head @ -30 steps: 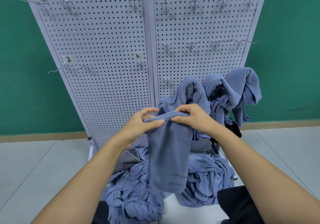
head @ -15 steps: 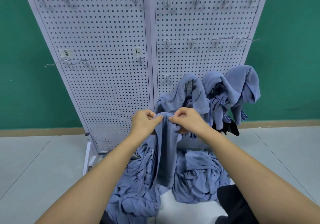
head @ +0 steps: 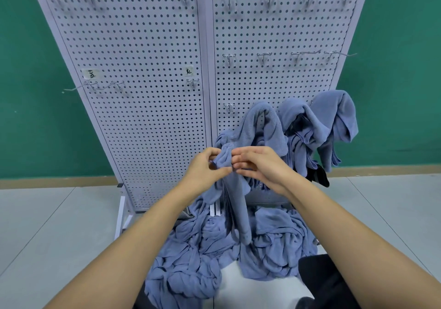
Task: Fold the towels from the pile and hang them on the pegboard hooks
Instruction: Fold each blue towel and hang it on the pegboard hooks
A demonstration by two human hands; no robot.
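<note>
Towel pile (head: 198, 256), blue-grey, lay crumpled on the floor (head: 59, 225) at the foot of the pegboard (head: 148, 122), below its middle seam.

Left panel: hooks (head: 91, 85) near the left edge and beside the seam were all bare.

Left hand (head: 205, 168), in front of the seam near the board's bottom edge, pinched the gathered top of the held towel (head: 235, 203) between thumb and fingers. The towel hung from there as a narrow strip, its lower end touching the pile.

Right hand (head: 260, 165), just beside the left, held the same bunched top at its fingertips. The fingers were only partly curled, and the thumb was hidden.

Right panel: the upper and middle rows of hooks were bare. One free hook (head: 229, 106) sat in the low row beside the seam. Three hung towels (head: 334, 115) were draped side by side toward the bottom right corner, loosely rather than squarely. A black item (head: 318, 177) showed beneath them; its kind could not be told.

Progress, as judged: three hung, one folded and about ready for a hook, and much of the pile untouched, so the task was in an early stage.

Change: a second earlier the held towel was a broad flat panel with the hands set apart along its top edge. Since then the hands had closed together and the towel had narrowed to a strip.
</note>
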